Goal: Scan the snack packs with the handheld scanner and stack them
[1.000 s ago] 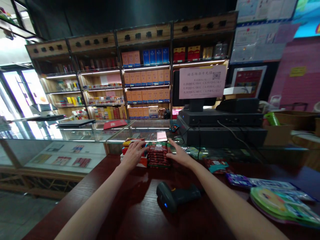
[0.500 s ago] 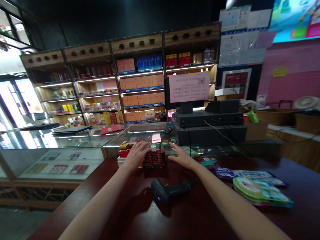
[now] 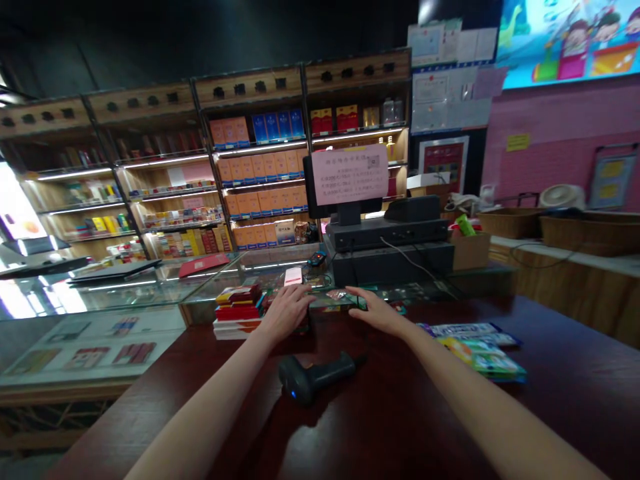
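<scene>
My left hand [image 3: 287, 311] reaches forward over a stack of dark red packets, its fingers stretched out. It hides most of the stack, and whether it presses on the packets I cannot tell. Just left of it stands a pile of red, yellow and white boxes [image 3: 239, 312]. To the right, my right hand [image 3: 376, 311] is held above the far part of the table, fingers apart and nothing in them. Nearer me, between my forearms, a dark handheld barcode scanner [image 3: 315, 378] with a small blue light lies on the table.
Bright snack packets [image 3: 483, 359] lie on the dark red table [image 3: 400, 427], right of my right forearm. Behind the hands are a glass counter [image 3: 207, 288], a card reader [image 3: 316, 259] and a cash register [image 3: 385, 233] with a paper sign. Stocked shelves [image 3: 260, 167] line the back wall.
My view has turned right, so the surroundings appear farther left. My left hand has moved right from the boxes' edge across the dark red packets. My right hand stays open.
</scene>
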Action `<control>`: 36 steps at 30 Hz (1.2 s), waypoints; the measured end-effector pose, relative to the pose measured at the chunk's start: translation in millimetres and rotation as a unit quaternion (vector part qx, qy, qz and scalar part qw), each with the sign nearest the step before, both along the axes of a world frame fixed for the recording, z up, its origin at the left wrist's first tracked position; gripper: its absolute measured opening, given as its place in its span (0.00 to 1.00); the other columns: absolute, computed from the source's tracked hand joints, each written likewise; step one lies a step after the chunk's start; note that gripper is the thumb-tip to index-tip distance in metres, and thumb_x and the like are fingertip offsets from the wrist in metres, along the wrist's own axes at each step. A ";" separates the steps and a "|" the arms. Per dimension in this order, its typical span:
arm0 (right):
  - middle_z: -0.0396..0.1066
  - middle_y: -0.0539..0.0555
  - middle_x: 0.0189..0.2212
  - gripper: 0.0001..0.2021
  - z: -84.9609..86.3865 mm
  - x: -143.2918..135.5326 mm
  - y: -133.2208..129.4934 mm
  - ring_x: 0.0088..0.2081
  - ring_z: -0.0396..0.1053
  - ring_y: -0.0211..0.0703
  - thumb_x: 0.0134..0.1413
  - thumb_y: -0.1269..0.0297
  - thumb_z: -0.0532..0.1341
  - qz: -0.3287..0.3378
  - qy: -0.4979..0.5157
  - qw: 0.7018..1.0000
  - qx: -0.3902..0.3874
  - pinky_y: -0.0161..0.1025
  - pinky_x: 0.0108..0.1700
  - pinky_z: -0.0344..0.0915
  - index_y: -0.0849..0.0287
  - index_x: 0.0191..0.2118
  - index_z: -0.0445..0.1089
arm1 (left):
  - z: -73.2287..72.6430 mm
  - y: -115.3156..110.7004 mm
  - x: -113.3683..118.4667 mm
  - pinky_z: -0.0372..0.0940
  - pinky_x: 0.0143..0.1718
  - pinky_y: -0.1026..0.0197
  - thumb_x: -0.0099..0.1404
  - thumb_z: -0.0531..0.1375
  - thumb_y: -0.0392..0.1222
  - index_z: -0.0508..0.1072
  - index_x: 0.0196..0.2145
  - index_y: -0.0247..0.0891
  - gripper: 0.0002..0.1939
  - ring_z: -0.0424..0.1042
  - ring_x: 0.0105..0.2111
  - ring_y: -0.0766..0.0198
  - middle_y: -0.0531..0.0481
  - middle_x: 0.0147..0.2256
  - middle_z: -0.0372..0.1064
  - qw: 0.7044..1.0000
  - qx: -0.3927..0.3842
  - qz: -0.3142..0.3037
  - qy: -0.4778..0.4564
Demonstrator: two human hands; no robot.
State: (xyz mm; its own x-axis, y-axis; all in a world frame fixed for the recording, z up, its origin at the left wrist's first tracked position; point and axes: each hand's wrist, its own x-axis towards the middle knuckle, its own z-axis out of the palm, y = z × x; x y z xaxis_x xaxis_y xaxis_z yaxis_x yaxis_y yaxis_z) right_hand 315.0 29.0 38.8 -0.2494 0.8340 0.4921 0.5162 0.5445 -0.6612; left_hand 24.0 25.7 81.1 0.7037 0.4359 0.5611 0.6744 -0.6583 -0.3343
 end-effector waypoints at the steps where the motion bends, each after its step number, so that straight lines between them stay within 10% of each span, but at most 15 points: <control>1: 0.69 0.57 0.59 0.30 0.9 6.1 -1.6 0.61 0.65 0.53 0.49 0.63 0.64 -0.001 -0.002 1.000 -0.002 0.56 0.64 0.58 0.54 0.60 0.67 | 0.3 -0.2 6.7 0.63 0.56 0.48 0.68 0.57 0.33 0.72 0.52 0.43 0.17 0.65 0.54 0.53 0.45 0.56 0.68 1.000 -0.002 -0.002 0.003; 17: 0.78 0.56 0.48 0.24 -1.5 93.3 -11.1 0.47 0.75 0.54 0.49 0.68 0.61 -0.075 -0.061 0.993 -0.071 0.49 0.53 0.68 0.57 0.55 0.74 | -15.0 10.4 110.2 0.60 0.58 0.50 0.70 0.56 0.36 0.69 0.56 0.43 0.17 0.64 0.56 0.54 0.47 0.57 0.68 0.994 -0.093 -0.049 0.041; 36: 0.80 0.55 0.45 0.23 -35.5 161.3 23.4 0.48 0.76 0.49 0.46 0.76 0.61 -0.179 -0.131 0.954 -0.203 0.38 0.51 0.68 0.56 0.50 0.77 | -60.2 44.2 190.6 0.55 0.60 0.42 0.68 0.58 0.51 0.65 0.60 0.42 0.25 0.69 0.54 0.46 0.40 0.50 0.75 0.964 -0.250 0.059 0.070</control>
State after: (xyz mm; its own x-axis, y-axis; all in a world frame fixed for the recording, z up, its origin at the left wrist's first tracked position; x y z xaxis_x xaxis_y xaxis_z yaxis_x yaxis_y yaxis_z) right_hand 476.2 52.4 3.4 0.0180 0.9974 0.0701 0.7969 0.0280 -0.6035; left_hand 214.6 69.9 20.9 0.6859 0.7094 0.1620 0.7261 -0.6819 -0.0885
